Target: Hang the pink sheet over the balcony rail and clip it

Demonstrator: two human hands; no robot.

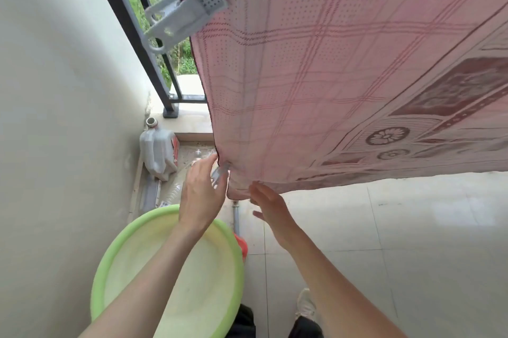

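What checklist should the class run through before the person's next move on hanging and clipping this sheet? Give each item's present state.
1. Pink sheet hangs over the rail: ok.
2. Large grey clip grips the sheet's upper edge: ok.
3. Left hand is at the lower corner, holding something small and pale: cannot tell what.
4. Right hand touches the bottom hem: ok.
5. Green basin holds no more washing: ok.
6. Far end of the sheet clipped: cannot tell, out of view.

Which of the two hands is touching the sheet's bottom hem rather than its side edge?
The right hand: its fingertips meet the pink sheet along the bottom hem near the corner, while the left hand is at the dark-trimmed side edge.
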